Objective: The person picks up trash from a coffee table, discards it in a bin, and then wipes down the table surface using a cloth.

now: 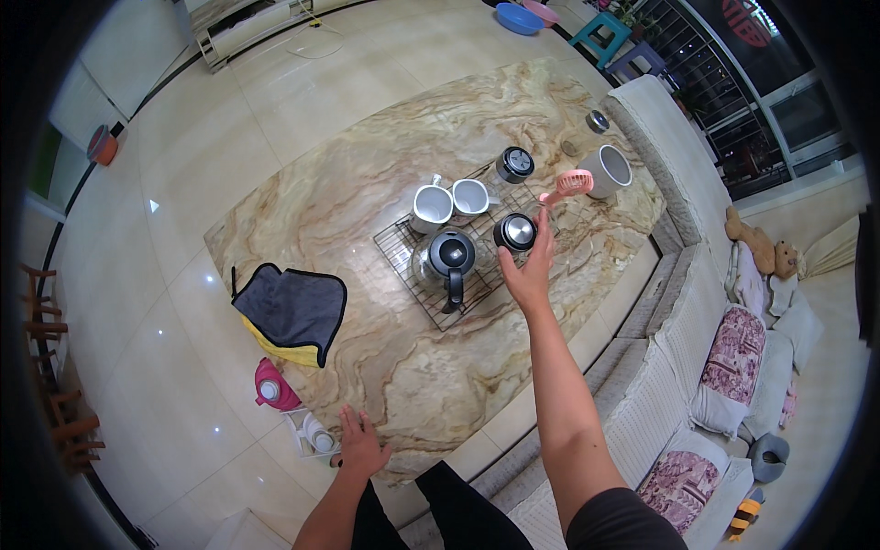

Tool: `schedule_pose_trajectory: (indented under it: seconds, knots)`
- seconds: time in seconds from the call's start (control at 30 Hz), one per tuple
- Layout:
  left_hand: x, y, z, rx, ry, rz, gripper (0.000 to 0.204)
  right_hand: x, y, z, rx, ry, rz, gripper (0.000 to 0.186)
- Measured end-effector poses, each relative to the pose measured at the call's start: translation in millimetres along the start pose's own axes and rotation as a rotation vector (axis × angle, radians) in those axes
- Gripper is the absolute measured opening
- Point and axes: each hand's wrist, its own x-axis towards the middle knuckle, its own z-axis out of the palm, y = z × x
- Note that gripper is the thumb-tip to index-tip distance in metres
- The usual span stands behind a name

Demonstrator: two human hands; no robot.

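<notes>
My right hand [532,273] reaches over the table, thumb and fingers spread around the near and right sides of a jar with a black and silver lid [515,233]. Whether they touch it, I cannot tell. That jar stands on a dark wire rack [408,269]. Sharing the rack are a glass pot with a black lid and handle [452,252], two white mugs [432,207] [471,197] and, at its far end, another black-lidded container [515,164]. A pink handheld fan [575,182] is just beyond my fingertips. My left hand [365,446] rests open on the near table edge.
A grey and yellow cloth [293,309] hangs over the marble table's [385,367] left edge. Below it are a pink bottle [273,389] and a white tray [307,438]. A white cylindrical container [609,171] and small lid [598,121] sit far right. A sofa [632,394] lines the right.
</notes>
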Motion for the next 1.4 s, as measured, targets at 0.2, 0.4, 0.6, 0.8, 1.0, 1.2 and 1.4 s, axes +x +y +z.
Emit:
schedule_pose_trajectory:
  seconds: [0.2, 0.4, 0.6, 0.8, 1.0, 1.2, 1.4]
  knots:
    - [-2.9, -1.1, -3.8, -0.004, -0.004, -0.009, 0.088, -1.0, -13.7, -0.6, 0.044, -0.075, 0.205, 0.096]
    - [-3.0, -5.7, -9.9, -0.049, -0.061, -0.017, 0.085, -8.2, -24.3, -1.0, -0.014, 0.061, 0.027, 0.081]
    - [-7.4, -13.5, -23.4, -0.116, -0.11, -0.005, 0.078, -50.9, -73.0, 4.8, 0.154, 0.034, -0.141, 0.055]
    - [-33.0, -22.1, -0.4, -0.195, -0.079, 0.039, 0.069, -121.7, -166.7, 89.5, 0.348, -0.591, -0.448, 0.05]
    - [-62.6, -15.2, 13.2, -0.398, 0.087, 0.103, 0.055, -160.3, -229.1, 221.4, 0.255, -0.784, -0.363, 0.055]
    - [-75.2, -33.8, 17.1, -0.427, 0.106, 0.038, 0.055, -209.5, -211.7, 227.3, -0.021, -0.8, -0.363, 0.056]
    - [-77.9, -67.9, 5.4, -0.473, 0.236, -0.081, 0.063, -287.3, -159.1, 89.5, -0.233, -0.976, -0.239, 0.06]
